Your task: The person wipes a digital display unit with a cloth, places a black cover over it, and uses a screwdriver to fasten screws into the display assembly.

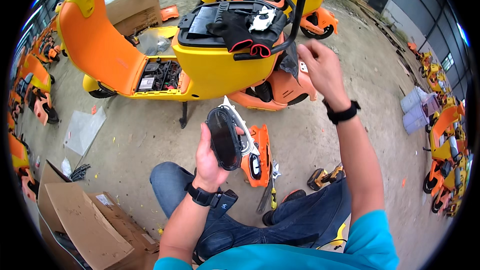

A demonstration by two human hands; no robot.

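My left hand [207,157] grips a dark oval display unit [224,135], with a white plastic backing piece [243,130] behind it. My right hand [315,65] is raised beside the scooter's rear end, its fingers curled; anything in them is too hidden to name. A dark plastic flap [290,65] hangs just behind it. Under the display unit, an orange housing [259,170] lies on the floor beside a yellow-handled screwdriver [273,197]. Black gloves with red trim [232,32] and a white part [263,19] rest on the scooter's rear seat area.
A yellow-orange scooter [215,75] stands ahead, its footboard open. Cordless power tools [318,179] lie by my right leg. Cardboard [87,220] is at lower left, a clear plastic sheet [84,130] left, white buckets [416,112] right. More scooters [442,155] line both sides and the back.
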